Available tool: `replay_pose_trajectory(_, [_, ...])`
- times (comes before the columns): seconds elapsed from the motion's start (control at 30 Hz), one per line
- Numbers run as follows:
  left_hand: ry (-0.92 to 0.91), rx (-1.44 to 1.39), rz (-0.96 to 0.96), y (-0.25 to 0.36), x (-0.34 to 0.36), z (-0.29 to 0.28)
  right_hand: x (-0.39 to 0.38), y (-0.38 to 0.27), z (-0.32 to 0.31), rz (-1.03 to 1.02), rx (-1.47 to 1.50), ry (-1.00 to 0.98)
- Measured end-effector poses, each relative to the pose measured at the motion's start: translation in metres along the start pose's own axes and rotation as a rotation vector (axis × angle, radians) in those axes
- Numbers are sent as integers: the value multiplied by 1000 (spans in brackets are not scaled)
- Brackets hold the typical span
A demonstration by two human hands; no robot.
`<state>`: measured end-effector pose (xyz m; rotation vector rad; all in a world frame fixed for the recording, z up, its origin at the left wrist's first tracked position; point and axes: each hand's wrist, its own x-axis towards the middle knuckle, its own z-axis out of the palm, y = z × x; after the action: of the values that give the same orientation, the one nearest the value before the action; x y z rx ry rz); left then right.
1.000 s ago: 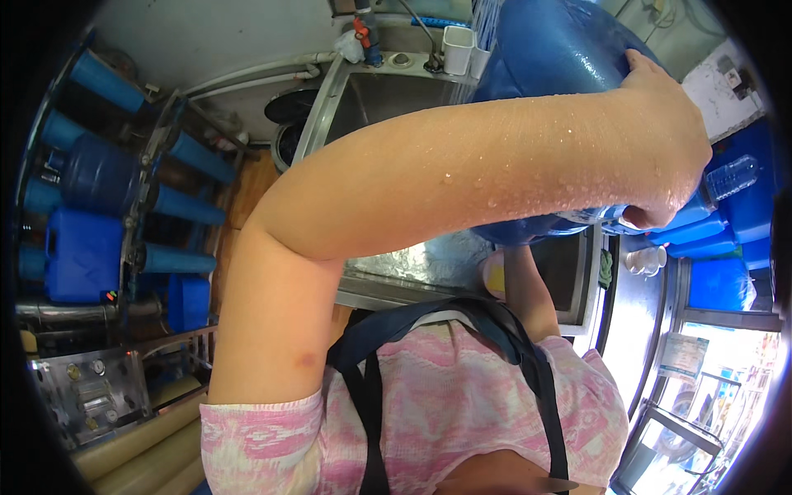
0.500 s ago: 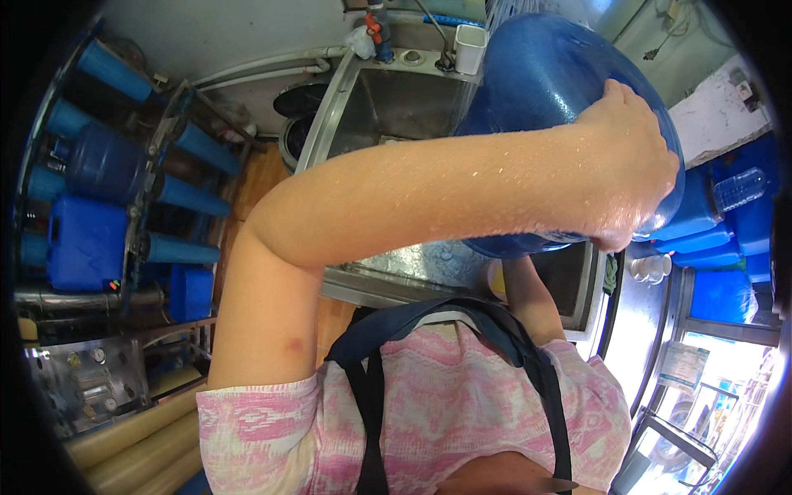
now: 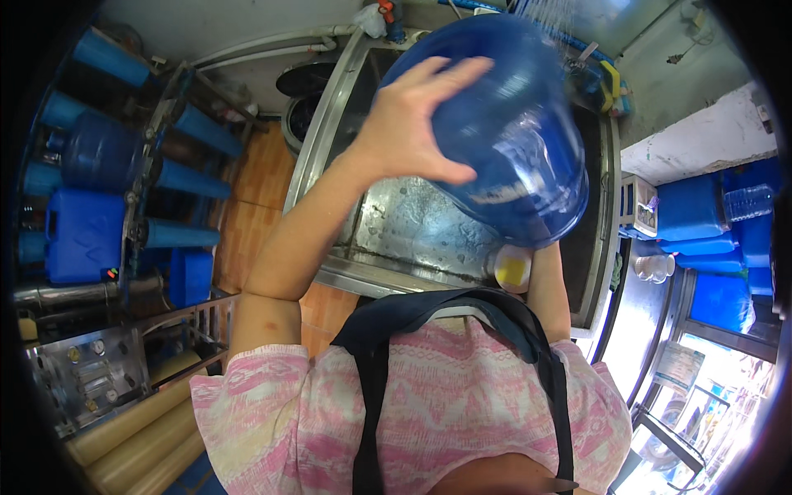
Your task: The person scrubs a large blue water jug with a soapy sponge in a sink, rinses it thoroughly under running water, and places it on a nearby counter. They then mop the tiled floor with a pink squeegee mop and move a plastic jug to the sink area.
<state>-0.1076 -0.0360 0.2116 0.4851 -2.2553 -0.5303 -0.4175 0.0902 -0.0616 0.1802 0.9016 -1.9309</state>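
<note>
Sink of stainless steel, broad, wet across its floor, standing in front of the person. Person, in a pink-and-white shirt with dark shoulder straps, faces it close up from where I watch. Along the person's left, a rack carries rows of pale-blue cylinders, with a dark-blue bottle lying among them. Off to the right, blue containers are stacked beside a bright glazed opening. Large blue bottle, round and shiny, is up over the sink, tilted and slightly blurred; cannot make out which end is which. Blue jerrycan by the rack, at its near side; below that, a steel panel with small round gauges, and beige tubes lying side by side. Left hand lies against the large bottle's left side, fingers spread wide, thumb well apart from the others. Right forearm runs up beneath the bottle; that hand is hidden behind it, so cannot tell how its fingers stand. White round item with a yellow patch sits just beside that forearm at the sink's front. Smallest noted: red valve handle beyond the sink.
</note>
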Motion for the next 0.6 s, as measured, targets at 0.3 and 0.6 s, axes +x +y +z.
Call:
replay_pose_trajectory(0.3, [365,-798,-970,-152,-129,50,33,-81,50,-214,-4,159])
replay_pose_trajectory(0.6, [259,-452,-1285,-221,-175,135,7,26,203,-574,-543,-68])
